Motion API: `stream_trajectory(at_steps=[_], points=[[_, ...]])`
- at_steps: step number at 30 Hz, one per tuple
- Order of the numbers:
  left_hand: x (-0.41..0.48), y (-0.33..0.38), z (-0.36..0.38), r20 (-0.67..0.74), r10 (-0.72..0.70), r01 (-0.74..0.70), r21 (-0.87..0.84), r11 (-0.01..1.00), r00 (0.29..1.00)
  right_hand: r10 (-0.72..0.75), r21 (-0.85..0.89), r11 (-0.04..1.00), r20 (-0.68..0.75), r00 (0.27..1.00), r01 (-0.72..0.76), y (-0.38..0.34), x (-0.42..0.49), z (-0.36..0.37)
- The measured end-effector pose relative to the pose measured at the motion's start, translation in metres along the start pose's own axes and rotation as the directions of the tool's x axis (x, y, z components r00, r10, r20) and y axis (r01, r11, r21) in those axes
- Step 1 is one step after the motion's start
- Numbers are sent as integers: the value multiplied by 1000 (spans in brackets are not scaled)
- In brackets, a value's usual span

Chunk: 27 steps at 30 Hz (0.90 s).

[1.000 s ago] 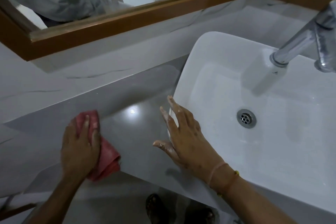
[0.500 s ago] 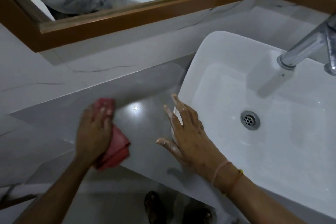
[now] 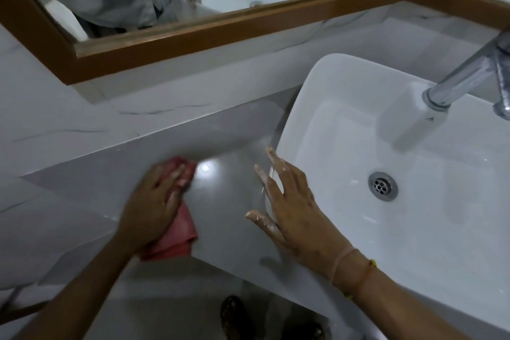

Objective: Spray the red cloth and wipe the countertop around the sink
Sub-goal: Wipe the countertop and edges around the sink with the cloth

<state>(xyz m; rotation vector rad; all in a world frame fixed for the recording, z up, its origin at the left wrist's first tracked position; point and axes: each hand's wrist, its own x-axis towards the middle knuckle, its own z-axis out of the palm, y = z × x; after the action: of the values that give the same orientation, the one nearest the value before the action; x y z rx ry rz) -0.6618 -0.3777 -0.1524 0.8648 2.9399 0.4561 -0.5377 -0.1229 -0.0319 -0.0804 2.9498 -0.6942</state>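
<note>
My left hand [image 3: 153,201] presses the red cloth [image 3: 182,232] flat on the grey countertop [image 3: 226,218], left of the white sink [image 3: 345,107]. The cloth shows beyond my fingertips and under my palm, down to the counter's front edge. My right hand [image 3: 289,207] rests with fingers spread on the sink's left rim, holding nothing; pale residue coats its fingers. A hand's width of bare counter lies between the two hands. No spray bottle is in view.
A chrome faucet [image 3: 463,83] reaches over the basin from the right, above the drain [image 3: 383,185]. A wood-framed mirror [image 3: 220,27] runs along the marble wall behind. The counter's front edge drops to the floor, where my feet [image 3: 234,315] show.
My left hand has slid the red cloth to the right across the counter, closer to the sink. My right hand has stayed on the sink's rim.
</note>
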Motion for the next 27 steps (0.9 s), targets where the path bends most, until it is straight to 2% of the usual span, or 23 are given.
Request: stream_trajectory(at_steps=[2,4,5,6,7,9,10,12,14,18,20,21,23,25,27], points=[[20,-23,-5,-47,-138,139,10,990,989,2,-4,1000,5,1000,-2,-1,0,0],[45,-9,-6,-143,-372,367,-57,928,917,8,-5,1000,17,1000,-8,-2,0,-1],[56,11,-3,-182,-411,402,-85,912,893,11,-9,1000,22,1000,-11,-2,0,-2],[68,33,2,-210,-366,357,-80,930,907,10,-21,1000,23,1000,-10,-2,1,-3],[73,57,8,-209,-256,243,-86,966,944,1,-40,999,24,1000,0,-3,0,-4],[66,104,23,-68,37,-46,-133,990,997,-18,-69,997,22,1000,19,-5,-1,-6],[52,121,30,0,168,-166,-146,975,986,-20,-72,997,19,1000,21,-6,-2,-6],[12,130,35,79,266,-247,-199,949,961,-30,-67,997,14,999,31,-5,-2,-8],[-17,104,28,87,222,-203,-184,962,971,-34,-57,998,4,999,35,-4,-3,-7],[16,32,4,-32,-104,100,-96,990,994,-42,-49,998,-22,999,41,-2,-1,-2],[49,38,3,-60,-250,240,-137,961,967,-36,-55,998,-36,999,34,-2,1,-2],[58,51,7,-61,-269,258,-142,955,961,-35,-66,997,-39,999,33,-2,1,-2],[55,84,18,-46,-206,198,-136,971,977,-30,-104,994,-65,997,23,-4,-1,-4],[35,107,27,-6,-76,75,-130,989,997,-50,-181,983,-130,990,26,-9,-4,-8],[19,114,25,37,-16,21,-149,989,999,-168,-311,947,-257,952,83,-12,-12,-8]])
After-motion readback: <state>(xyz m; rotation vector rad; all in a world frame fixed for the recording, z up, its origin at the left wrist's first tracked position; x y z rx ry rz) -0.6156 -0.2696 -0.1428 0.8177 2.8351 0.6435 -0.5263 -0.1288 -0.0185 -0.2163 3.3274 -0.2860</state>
